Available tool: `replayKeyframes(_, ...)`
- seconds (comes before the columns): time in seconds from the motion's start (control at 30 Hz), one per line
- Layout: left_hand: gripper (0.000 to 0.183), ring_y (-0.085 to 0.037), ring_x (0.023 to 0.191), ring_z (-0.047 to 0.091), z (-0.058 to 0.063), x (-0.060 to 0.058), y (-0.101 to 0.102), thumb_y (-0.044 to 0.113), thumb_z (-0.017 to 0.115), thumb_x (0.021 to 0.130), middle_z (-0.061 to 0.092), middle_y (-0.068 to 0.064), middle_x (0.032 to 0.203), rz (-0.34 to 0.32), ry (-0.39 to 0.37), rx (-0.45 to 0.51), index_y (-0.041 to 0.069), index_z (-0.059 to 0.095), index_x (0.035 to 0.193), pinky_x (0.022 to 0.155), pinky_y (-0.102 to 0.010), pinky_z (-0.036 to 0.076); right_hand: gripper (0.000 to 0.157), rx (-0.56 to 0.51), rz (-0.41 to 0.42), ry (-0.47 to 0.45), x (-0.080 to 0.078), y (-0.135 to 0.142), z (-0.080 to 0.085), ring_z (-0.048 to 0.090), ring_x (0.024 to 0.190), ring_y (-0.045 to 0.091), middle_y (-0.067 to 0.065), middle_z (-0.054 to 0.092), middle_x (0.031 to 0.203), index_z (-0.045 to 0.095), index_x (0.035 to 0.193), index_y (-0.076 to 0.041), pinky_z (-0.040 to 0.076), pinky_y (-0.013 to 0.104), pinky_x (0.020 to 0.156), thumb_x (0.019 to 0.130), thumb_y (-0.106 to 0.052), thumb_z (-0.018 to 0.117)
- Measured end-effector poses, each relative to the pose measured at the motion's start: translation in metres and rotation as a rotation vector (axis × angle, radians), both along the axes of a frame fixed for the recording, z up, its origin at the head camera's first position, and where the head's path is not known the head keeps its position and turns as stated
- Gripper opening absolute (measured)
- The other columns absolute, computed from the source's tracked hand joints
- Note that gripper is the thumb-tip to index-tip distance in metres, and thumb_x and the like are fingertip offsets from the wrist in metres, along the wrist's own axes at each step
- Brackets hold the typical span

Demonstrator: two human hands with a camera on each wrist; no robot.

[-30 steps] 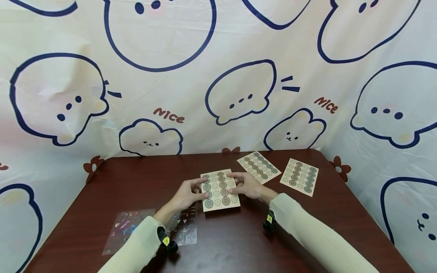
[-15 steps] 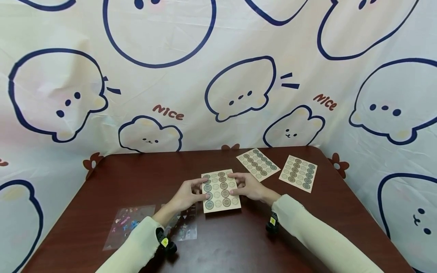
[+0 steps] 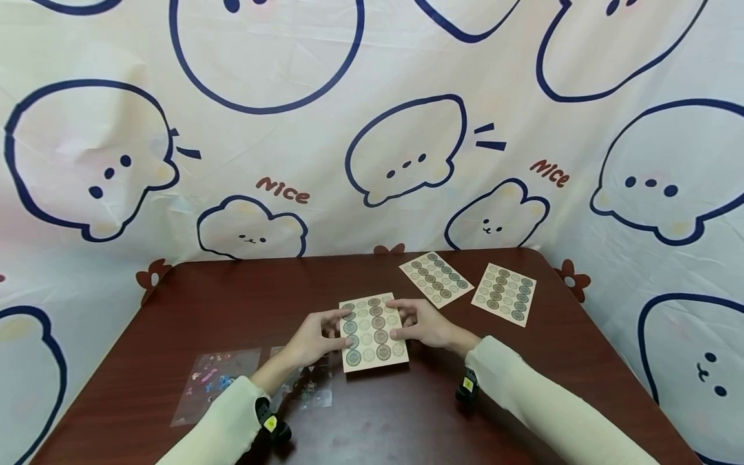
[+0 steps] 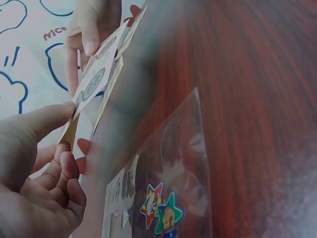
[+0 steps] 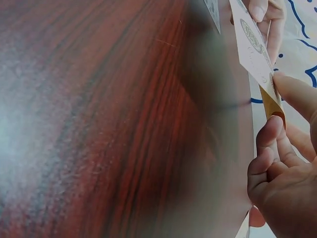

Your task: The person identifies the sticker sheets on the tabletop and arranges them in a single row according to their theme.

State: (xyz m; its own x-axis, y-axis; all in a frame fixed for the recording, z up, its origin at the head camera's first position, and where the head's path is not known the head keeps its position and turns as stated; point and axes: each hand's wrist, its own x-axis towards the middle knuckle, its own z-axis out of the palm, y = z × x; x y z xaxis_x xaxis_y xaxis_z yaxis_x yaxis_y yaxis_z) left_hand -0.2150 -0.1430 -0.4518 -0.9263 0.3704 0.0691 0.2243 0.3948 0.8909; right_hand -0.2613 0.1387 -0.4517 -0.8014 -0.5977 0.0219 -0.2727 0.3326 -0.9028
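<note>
Both hands hold a cream sticker sheet (image 3: 366, 323) printed with rows of round seals, raised a little above the table. My left hand (image 3: 314, 337) pinches its left edge, thumb on the printed face and fingers behind, as the left wrist view shows of that hand (image 4: 44, 173). On the opposite edge my right hand (image 3: 427, 324) pinches in the same way; in the right wrist view the sheet (image 5: 252, 44) bends slightly beside that hand's thumb (image 5: 292, 91). The fingers behind the sheet are partly hidden in the head view.
Two similar sheets lie at the back right, one tilted sheet (image 3: 437, 279) and another (image 3: 504, 294) nearer the corner. Clear plastic bags with small colourful stickers, one bag (image 3: 194, 387) and a second (image 3: 316, 394), lie by the left forearm on the dark wooden table (image 3: 418, 420). A patterned curtain (image 3: 325, 161) stands behind.
Both hands keep their pinch on the sticker sheet, which has come slightly lower in the head view. The head view itself has shifted slightly.
</note>
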Motion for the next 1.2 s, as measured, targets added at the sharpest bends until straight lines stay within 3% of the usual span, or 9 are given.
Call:
replayKeyframes(0.23, 0.062, -0.012, 0.067, 0.048, 0.000, 0.003, -0.001, 0.006, 0.077, 0.087, 0.061, -0.016, 0.095, -0.012, 0.002, -0.022, -0.008, 0.052, 0.142, 0.051, -0.022, 0.039, 0.065, 0.027, -0.007, 0.000, 0.004, 0.001, 0.001, 0.056, 0.069, 0.007, 0.012, 0.065, 0.095, 0.051, 0.144, 0.005, 0.047, 0.018, 0.064, 0.085, -0.005, 0.079)
replayKeyframes(0.47, 0.061, -0.013, 0.072, 0.050, -0.001, 0.006, 0.002, 0.008, 0.078, 0.087, 0.056, -0.009, 0.094, 0.015, -0.013, -0.060, -0.003, 0.055, 0.142, 0.054, -0.022, 0.042, 0.066, 0.045, 0.012, 0.010, 0.009, 0.003, 0.002, 0.052, 0.066, 0.007, 0.014, 0.064, 0.094, 0.050, 0.144, 0.006, 0.044, 0.019, 0.057, 0.087, -0.008, 0.079)
replayKeyframes(0.87, 0.062, -0.012, 0.072, 0.051, 0.001, 0.018, 0.002, 0.011, 0.078, 0.087, 0.056, -0.009, 0.095, -0.033, 0.008, -0.094, -0.002, 0.054, 0.142, 0.057, -0.021, 0.042, 0.065, 0.069, 0.034, 0.034, 0.021, 0.008, 0.002, 0.050, 0.063, 0.007, 0.012, 0.063, 0.091, 0.050, 0.144, 0.007, 0.042, 0.020, 0.053, 0.087, -0.010, 0.079)
replayKeyframes(1.2, 0.059, -0.012, 0.073, 0.050, 0.002, 0.025, 0.002, 0.010, 0.078, 0.087, 0.057, -0.010, 0.093, -0.032, 0.016, -0.141, -0.002, 0.056, 0.141, 0.059, -0.021, 0.041, 0.065, 0.081, 0.036, 0.027, 0.029, 0.006, -0.002, 0.049, 0.058, 0.004, 0.009, 0.062, 0.089, 0.052, 0.143, 0.004, 0.042, 0.020, 0.050, 0.087, -0.013, 0.080)
